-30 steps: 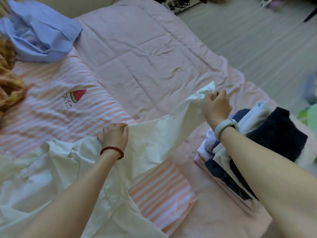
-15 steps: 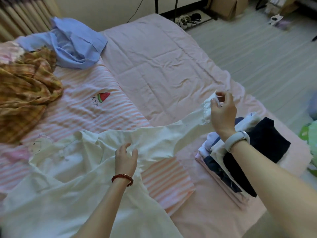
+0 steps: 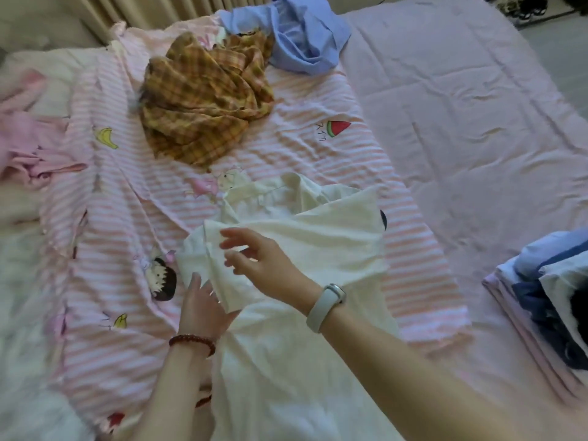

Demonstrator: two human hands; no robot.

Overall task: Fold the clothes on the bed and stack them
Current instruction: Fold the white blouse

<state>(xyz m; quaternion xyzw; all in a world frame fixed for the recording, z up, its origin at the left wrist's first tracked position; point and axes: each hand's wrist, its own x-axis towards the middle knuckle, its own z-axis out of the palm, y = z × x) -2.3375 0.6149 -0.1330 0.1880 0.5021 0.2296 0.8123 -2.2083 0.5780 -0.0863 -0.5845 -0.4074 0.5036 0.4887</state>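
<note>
White shirt [image 3: 305, 249] spread on bed [image 3: 461, 128], sleeve folded across; right hand [image 3: 264, 265] open, fingers apart above sleeve; left hand [image 3: 203, 308] flat, tucked under sleeve edge; folded stack [image 3: 541, 297] far right of both.

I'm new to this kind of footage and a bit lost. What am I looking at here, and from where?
There is no machine: a person folds laundry with bare hands, filmed by a camera worn on the head, looking down at a bed. The left hand, with a red bead bracelet, lies open against a white shirt. The right hand, with a pale wristband, hovers open over the shirt's folded-in sleeve, gripping nothing. Further back lie an unfolded plaid garment and a blue shirt. At the right edge sits a stack of folded clothes.
</note>
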